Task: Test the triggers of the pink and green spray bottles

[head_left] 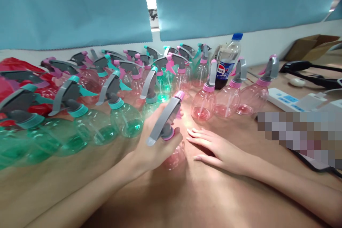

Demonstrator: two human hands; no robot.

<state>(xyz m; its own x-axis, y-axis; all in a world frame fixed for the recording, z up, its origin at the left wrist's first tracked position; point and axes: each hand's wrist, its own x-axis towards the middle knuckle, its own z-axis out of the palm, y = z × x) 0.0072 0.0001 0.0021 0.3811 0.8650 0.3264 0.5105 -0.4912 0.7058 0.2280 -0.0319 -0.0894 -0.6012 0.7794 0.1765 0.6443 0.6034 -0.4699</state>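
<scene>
My left hand [157, 142] is wrapped round the neck of a pink spray bottle [175, 156] near the middle of the wooden table [208, 199]. The bottle has a grey trigger head with a pink nozzle and stands almost upright. My right hand [213, 146] lies palm down on the table just right of it, fingers spread and holding nothing. Green spray bottles [128, 121] with teal collars stand in a row to the left. Beyond my right hand are three pink spray bottles, the nearest one [203, 105] with its head turned away.
Several more spray bottles crowd the back by the blue wall covering [93, 7]. A cola bottle [227, 60] stands behind the pink ones. At the right are a white power strip [287, 100], black glasses [307, 71], a cardboard box [307, 48] and a blurred-out device.
</scene>
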